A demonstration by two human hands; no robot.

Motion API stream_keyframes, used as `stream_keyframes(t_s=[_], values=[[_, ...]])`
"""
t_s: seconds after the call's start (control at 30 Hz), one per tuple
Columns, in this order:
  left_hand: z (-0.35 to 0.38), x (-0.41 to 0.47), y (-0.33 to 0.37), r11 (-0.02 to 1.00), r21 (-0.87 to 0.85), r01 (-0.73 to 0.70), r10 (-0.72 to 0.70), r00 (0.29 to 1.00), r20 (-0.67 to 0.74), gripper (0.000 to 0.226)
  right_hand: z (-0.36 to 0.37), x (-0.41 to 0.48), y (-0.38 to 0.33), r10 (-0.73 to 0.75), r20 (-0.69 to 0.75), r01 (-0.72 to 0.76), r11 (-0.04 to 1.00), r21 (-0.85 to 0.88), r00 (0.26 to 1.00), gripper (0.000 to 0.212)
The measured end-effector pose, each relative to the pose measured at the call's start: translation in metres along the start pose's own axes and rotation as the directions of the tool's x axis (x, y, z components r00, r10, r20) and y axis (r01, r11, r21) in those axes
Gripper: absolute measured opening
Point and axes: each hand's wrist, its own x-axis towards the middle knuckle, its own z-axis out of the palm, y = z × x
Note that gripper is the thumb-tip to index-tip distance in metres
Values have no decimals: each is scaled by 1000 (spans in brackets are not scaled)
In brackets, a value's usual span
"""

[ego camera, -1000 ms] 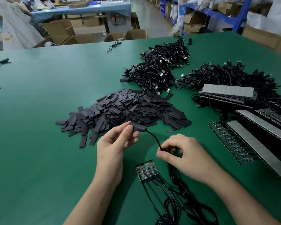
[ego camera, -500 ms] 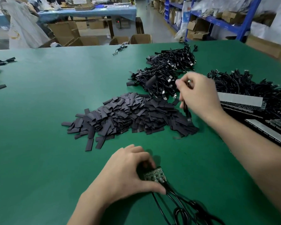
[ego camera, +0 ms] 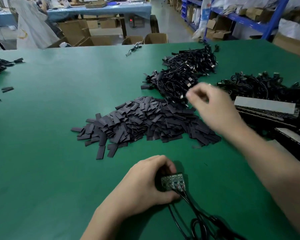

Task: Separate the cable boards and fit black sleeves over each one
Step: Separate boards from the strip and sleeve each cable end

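Observation:
My left hand grips a small strip of joined cable boards near the front of the green table, fingers curled over its far edge and thumb under its near edge. Black cables trail from the boards toward me. My right hand is blurred in the air above the right end of the heap of flat black sleeves. Its fingers are loosely curled and I see nothing in them. Just beyond it lies a pile of sleeved cables.
A second tangle of black cables lies at the right, with long panels of unseparated boards stacked in front of it. A lone cable lies at the far edge. Loose sleeves sit at the left. Cardboard boxes and shelving stand beyond the table.
My right hand carried the sleeved cable to the far pile, let it go and is drawing back. My left hand moved down onto the board strip and closed on it.

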Motion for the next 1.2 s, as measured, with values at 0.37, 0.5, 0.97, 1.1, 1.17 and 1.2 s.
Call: stream_keyframes(t_s=[0.37,0.5,0.97,1.1,1.17,1.2], values=[[20,5,7,849,-526,-50,-27,990,-138,54,27,-125,25,108,434,-273,901,337,894,19],[18,5,10,723,-691,17,-59,998,-36,41,25,-130,32,127,357,-284,856,432,925,10],[18,7,6,701,-703,125,-211,977,-37,19,36,-132,36,33,396,-266,791,551,918,8],[17,8,5,690,-711,134,-226,973,-36,19,37,-130,37,23,406,-277,766,580,914,5],[18,8,6,671,-729,135,-223,975,-24,15,38,-130,36,17,412,-290,738,609,911,5],[18,8,6,647,-750,134,-220,975,-15,12,38,-131,35,12,416,-300,712,635,909,5]])
